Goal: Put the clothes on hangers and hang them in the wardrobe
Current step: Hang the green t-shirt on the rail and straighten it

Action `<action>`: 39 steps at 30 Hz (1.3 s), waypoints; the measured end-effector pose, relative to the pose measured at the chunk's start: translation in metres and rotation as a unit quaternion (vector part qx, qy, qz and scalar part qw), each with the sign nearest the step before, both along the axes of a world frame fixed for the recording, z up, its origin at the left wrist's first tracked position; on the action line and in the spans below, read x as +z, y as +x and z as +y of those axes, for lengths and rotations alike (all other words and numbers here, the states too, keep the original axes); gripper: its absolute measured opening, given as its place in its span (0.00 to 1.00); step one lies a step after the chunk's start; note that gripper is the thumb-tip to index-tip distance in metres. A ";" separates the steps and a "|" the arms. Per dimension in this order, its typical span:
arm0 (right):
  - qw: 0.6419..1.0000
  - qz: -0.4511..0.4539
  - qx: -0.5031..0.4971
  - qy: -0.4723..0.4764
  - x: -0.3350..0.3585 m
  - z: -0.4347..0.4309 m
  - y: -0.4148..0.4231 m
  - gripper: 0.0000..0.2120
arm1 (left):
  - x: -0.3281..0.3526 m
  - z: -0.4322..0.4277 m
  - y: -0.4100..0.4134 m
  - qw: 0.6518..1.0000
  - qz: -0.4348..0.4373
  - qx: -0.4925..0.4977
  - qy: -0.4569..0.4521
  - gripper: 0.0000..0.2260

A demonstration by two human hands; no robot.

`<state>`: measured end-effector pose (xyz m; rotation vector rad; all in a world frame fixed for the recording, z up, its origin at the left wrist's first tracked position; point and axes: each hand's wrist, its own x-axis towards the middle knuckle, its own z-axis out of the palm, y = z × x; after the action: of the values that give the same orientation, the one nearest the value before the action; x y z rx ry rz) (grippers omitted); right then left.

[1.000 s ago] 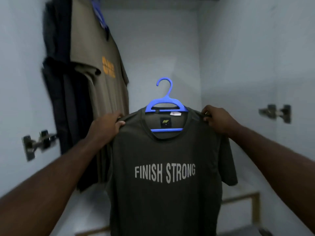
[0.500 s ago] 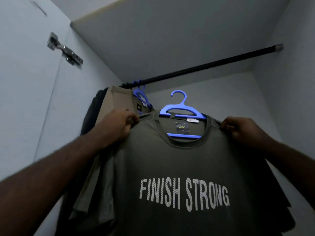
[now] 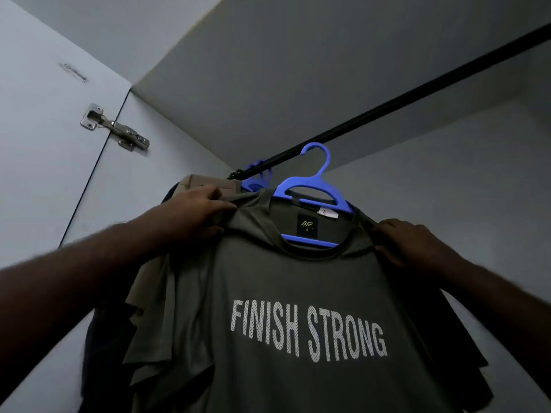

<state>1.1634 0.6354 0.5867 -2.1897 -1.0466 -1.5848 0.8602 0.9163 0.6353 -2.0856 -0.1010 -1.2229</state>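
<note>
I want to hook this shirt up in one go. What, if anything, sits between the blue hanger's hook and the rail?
Nothing visible. The blue hanger has its hook right at the black rail, which is bare there and to the right. The clothes already hanging crowd only the rail's left end.

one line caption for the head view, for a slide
Both hands, left hand and right hand, grip the FINISH STRONG t-shirt on its blue hanger, hook just below the wardrobe rail.

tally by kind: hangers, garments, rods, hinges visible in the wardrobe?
Blue hangers: 2, held one and one on the rod
Garments: 3, FINISH STRONG shirt, tan shirt, dark garment
Rod: 1
Hinge: 1
Total: 7
</note>
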 end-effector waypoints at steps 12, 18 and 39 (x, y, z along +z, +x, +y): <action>0.998 -0.047 0.031 0.025 0.027 0.068 0.048 0.23 | 0.054 0.008 0.009 0.988 0.035 0.137 0.063 0.21; 0.999 -0.003 0.032 0.018 0.038 0.086 0.069 0.20 | 0.086 0.014 0.030 0.983 0.015 0.156 0.091 0.20; 0.970 0.049 0.230 0.055 0.092 0.170 0.071 0.06 | 0.120 0.029 0.003 0.981 -0.046 0.139 0.131 0.17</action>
<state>1.2344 0.8051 0.6784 -1.7642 -1.2866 -1.2770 0.8637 0.9457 0.7552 -1.7232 -0.2520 -1.0959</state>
